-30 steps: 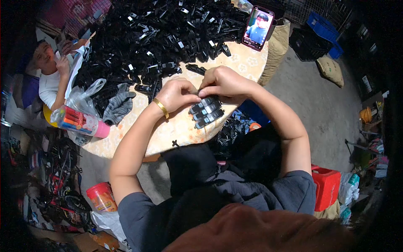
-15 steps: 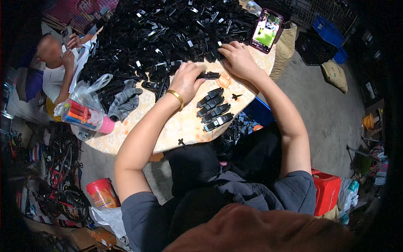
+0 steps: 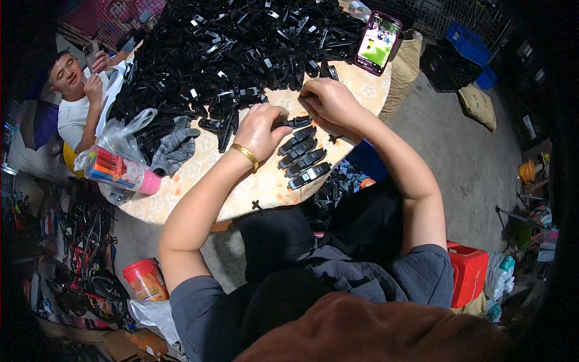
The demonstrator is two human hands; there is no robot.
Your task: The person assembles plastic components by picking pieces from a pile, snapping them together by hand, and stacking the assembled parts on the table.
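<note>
My left hand [image 3: 259, 130], with a gold bangle at its wrist, has its thumb and fingers closed around one end of a black plastic part [image 3: 297, 122]. That part lies at the far end of a row of similar black parts [image 3: 305, 158], set side by side near the table's front edge. To the right, my right hand [image 3: 329, 101] rests low over the table with fingers curled downward; what its fingertips pinch, if anything, is hidden. A large heap of black plastic parts [image 3: 229, 42] spreads beyond both hands.
On the patterned tabletop [image 3: 181, 187] are a grey glove [image 3: 174, 148], a pink-bottomed container of pens [image 3: 123, 171] and a lit phone [image 3: 378, 43]. Small black crosses [image 3: 257, 206] lie near the edge. A person [image 3: 84, 102] sits at the left. A red bucket [image 3: 146, 279] stands below.
My left hand has brought its black part nearer, against the far end of the row. From the heap's edge my right hand has drawn left and closer, its fingers now more curled.
</note>
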